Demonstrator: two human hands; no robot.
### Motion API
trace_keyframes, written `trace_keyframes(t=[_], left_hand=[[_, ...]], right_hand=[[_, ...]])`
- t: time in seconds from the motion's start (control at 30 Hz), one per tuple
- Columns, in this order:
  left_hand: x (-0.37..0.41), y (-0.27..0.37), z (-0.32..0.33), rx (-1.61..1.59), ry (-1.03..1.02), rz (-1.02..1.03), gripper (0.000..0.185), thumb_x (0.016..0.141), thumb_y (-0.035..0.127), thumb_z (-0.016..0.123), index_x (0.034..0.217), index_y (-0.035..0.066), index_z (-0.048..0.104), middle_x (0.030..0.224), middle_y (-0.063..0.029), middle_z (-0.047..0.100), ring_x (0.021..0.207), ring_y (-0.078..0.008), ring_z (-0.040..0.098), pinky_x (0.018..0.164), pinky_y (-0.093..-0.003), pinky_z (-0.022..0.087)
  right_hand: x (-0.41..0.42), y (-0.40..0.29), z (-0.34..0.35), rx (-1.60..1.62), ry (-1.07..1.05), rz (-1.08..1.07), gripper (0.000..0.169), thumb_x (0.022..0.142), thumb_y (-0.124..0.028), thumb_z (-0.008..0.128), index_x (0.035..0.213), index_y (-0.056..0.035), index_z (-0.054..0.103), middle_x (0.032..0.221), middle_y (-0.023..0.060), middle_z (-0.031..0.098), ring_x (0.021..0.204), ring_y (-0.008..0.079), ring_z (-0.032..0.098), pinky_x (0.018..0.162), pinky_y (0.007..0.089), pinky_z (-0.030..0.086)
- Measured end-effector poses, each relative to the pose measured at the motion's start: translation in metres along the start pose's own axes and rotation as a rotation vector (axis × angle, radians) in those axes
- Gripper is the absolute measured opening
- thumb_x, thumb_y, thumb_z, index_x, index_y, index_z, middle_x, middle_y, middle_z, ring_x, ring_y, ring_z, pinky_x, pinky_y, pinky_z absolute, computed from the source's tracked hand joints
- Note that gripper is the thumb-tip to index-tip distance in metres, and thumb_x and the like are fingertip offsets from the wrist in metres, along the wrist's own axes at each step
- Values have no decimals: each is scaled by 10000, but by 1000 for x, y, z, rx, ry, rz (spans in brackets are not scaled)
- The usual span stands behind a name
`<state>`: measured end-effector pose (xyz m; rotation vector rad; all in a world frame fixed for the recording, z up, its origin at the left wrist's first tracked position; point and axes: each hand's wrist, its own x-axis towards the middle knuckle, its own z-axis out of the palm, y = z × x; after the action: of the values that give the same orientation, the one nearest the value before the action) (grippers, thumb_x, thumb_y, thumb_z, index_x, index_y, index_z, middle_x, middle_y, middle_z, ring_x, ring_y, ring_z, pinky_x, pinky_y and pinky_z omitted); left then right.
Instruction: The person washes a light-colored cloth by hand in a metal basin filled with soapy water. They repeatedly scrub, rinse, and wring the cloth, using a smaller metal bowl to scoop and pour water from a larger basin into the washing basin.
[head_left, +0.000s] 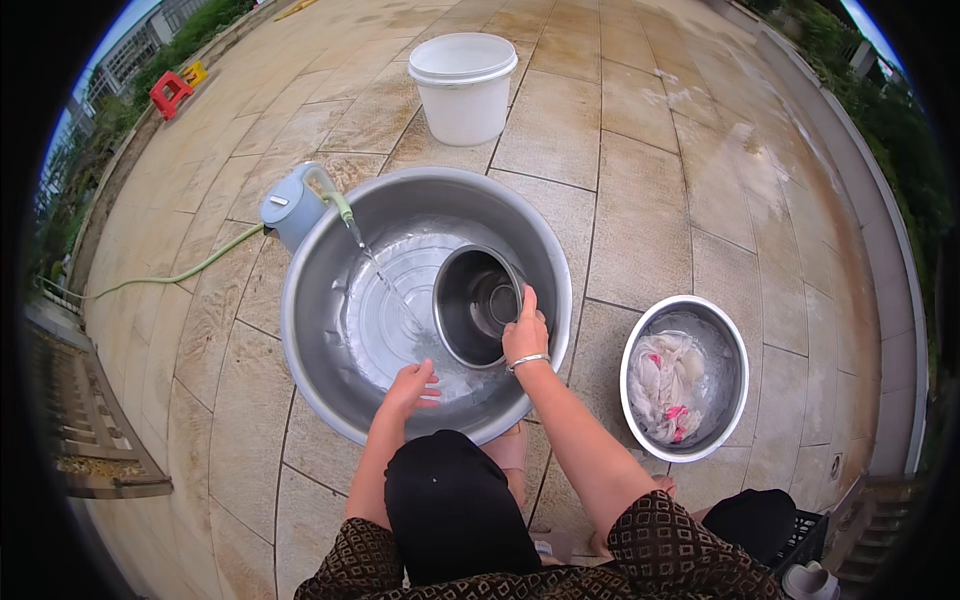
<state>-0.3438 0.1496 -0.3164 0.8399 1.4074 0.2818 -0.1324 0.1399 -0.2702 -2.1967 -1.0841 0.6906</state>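
A large metal basin (315, 315) stands before me with shallow water in it. Water runs into it from a green hose (337, 204) threaded through the handle of a light-blue pitcher (291, 206) by the rim. My right hand (526, 330) grips the edge of a deep steel pot (465, 300), tilted inside the basin with its mouth towards me. Over the near part of the basin is my left hand (412, 386), fingers apart and holding nothing. At the right, a smaller metal basin (724, 420) holds wet whitish cloth (664, 382) with pink patches.
A white plastic bucket (465, 105) stands beyond the large basin on the paving. Red (171, 95) and yellow (195, 73) plastic stools are at the far left. The hose trails left. A black crate (806, 536) and light-coloured footwear (810, 581) lie at the lower right.
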Motion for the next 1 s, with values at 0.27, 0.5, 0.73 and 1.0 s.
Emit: trace_keyframes(t=[0.27,0.5,0.73,1.0], left_hand=[[56,-22,-3,-412,-35,-202,447,898,321,303,1148,-48,343,1084,-249,441,926,-394,512,696,-481,492],[42,-14,-6,-609,264,-13,400,893,293,312,1089,-49,382,1020,-209,498,853,-346,561,661,-456,514],[44,-10,-11,-529,438,134,362,885,287,349,1043,-37,385,957,-185,520,772,-316,587,600,-439,527],[42,-10,-3,-589,488,106,295,863,258,412,894,-35,393,835,-160,492,682,-281,566,566,-442,535]], right_hand=[[0,-2,63,0,-88,104,668,729,2,489,1283,-188,167,1004,270,460,777,387,560,634,400,493],[9,-11,60,460,-406,456,672,767,-19,487,1288,-228,118,1083,216,453,704,308,603,412,299,535],[7,20,95,802,-678,555,575,807,-70,487,1241,-194,130,1030,164,478,688,255,602,509,365,547],[3,21,83,655,-688,474,560,818,-144,489,1254,-143,138,1011,156,515,664,230,602,489,337,527]])
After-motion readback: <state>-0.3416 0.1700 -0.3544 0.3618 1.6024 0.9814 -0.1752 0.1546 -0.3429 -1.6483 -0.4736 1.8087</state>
